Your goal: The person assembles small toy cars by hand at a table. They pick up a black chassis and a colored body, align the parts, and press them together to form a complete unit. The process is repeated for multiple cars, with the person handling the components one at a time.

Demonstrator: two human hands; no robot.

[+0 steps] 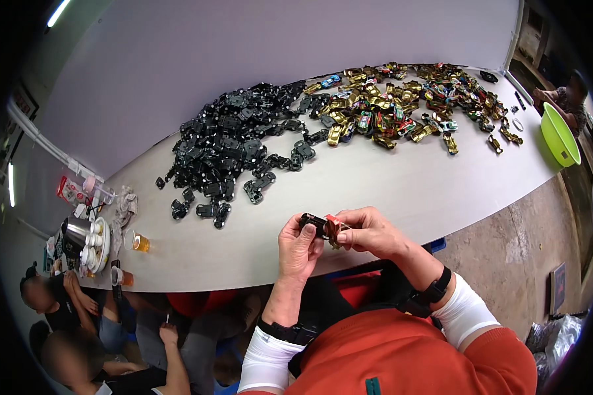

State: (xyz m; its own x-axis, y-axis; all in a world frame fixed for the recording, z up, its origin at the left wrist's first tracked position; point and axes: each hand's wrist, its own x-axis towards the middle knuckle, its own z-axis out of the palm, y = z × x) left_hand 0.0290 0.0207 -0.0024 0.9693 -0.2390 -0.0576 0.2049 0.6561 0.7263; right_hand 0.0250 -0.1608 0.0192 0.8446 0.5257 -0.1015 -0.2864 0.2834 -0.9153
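Observation:
Over the table's front edge, my left hand [299, 251] pinches a black toy car chassis [311, 221] between thumb and fingers. Close against it, my right hand [373, 233] grips a red and gold toy car body [333, 227]. The two parts meet or overlap between my fingertips; whether they are joined I cannot tell. A large heap of black toy car chassis [227, 135] lies on the table beyond my left hand. Farther right spreads a heap of gold and coloured toy car bodies [395, 105].
The long pale table [375, 181] runs along a partition wall. A green basin [560, 136] is at its right end. Glasses of amber drink [138, 243], a tray of white cups [99, 245] and a cloth [124, 207] are at the left. People [79, 289] sit at lower left.

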